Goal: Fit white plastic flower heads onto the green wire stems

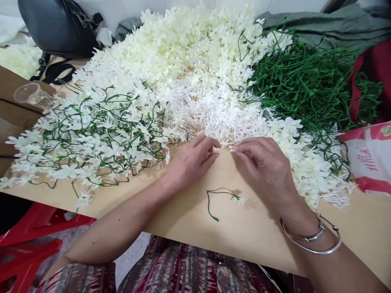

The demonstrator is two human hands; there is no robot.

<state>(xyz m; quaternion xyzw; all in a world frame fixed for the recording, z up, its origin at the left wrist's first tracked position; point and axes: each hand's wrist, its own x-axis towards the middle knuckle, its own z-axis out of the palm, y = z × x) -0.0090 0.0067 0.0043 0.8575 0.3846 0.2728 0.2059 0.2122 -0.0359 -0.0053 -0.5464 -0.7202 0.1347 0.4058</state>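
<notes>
My left hand (193, 159) and my right hand (263, 167) rest on a tan board (189, 219), fingertips meeting at the edge of a heap of small white plastic flower pieces (222, 112). Both hands pinch tiny white pieces that are too small to name. A thin green wire stem (218, 199) with one white blossom lies on the board between my wrists. Finished stems with white flowers (91, 138) are piled at the left. Cream petals (189, 44) form a mound at the back. Silver bangles circle my right wrist.
A tangle of bare green stems (305, 85) lies at the back right. A red and white bag (371, 156) sits at the right edge. A black bag (58, 24) and a clear plastic cup (32, 94) are at the back left. Red plastic stools (27, 240) stand below.
</notes>
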